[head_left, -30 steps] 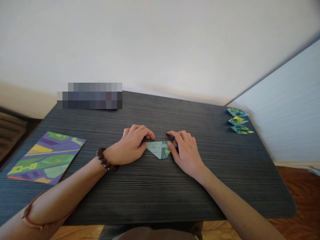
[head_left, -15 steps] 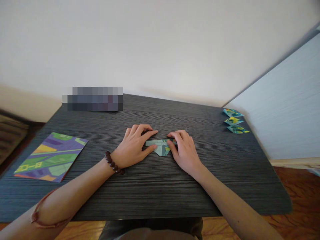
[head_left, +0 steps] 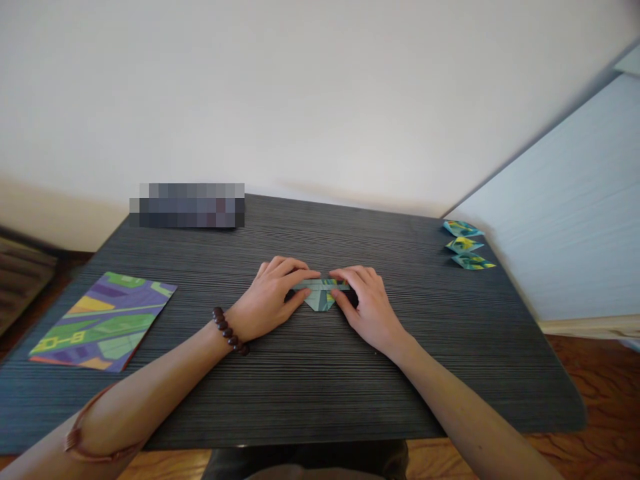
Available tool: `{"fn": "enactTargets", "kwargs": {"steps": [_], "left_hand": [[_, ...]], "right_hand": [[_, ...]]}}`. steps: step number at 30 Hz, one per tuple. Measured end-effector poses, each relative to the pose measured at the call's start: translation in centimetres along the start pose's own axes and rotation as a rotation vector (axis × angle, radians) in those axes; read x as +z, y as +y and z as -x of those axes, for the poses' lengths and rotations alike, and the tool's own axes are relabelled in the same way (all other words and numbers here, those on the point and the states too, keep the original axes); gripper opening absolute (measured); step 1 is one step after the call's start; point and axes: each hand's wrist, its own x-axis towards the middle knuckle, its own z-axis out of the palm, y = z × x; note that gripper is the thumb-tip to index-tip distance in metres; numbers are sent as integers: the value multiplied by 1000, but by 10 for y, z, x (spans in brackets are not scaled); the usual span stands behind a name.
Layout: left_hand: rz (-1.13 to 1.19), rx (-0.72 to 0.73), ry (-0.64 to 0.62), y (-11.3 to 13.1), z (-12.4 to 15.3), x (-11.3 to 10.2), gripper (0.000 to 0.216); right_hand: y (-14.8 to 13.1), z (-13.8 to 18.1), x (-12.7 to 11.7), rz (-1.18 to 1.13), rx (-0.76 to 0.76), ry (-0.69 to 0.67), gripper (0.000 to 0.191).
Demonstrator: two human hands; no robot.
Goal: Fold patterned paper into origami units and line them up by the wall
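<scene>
Pale green paper (head_left: 320,303), folded into a small blunt-tipped shape, near the middle of the dark table (head_left: 300,390), between the two hands; narrow end toward the body, thin strip along the far side, yellow and darker green patches toward the right. Left hand (head_left: 270,297) at the left end, thumb on the near side, forefinger along the far edge: fingers lightly pinching the paper. Right hand (head_left: 371,307) at the right end in much the same pose, thumb near, bent fingers over the far edge, likewise pinching. Thumbs apart, a bare stretch of paper between them. Dark beaded bracelet (head_left: 227,329) around the left wrist, brown cord band (head_left: 73,440) higher up the arm. Well apart on the left, purple, green and orange patterned sheet (head_left: 107,321), lying flat. Near the far right corner, three small folded pieces (head_left: 465,245) in a row, pointed-ended. At the far left corner, pixelated object (head_left: 195,208), too blurred to identify. Behind, pale wall (head_left: 320,100).
</scene>
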Motion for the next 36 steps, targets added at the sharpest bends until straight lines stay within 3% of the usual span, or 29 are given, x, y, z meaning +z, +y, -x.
{"fn": "enactTargets", "kwargs": {"steps": [14, 20, 25, 31, 36], "left_hand": [[-42, 14, 46, -3, 1, 5, 31], [102, 30, 41, 1, 1, 2, 35], [242, -91, 80, 6, -1, -5, 36], [355, -229, -50, 6, -3, -13, 30], [410, -262, -64, 3, -3, -13, 30]], "right_hand": [[1, -1, 0, -1, -95, 85, 16], [-1, 0, 0, -10, -125, 154, 12], [-4, 1, -4, -21, -186, 247, 6], [-3, 1, -2, -56, -207, 220, 8], [-3, 0, -2, -188, -138, 196, 25]]}}
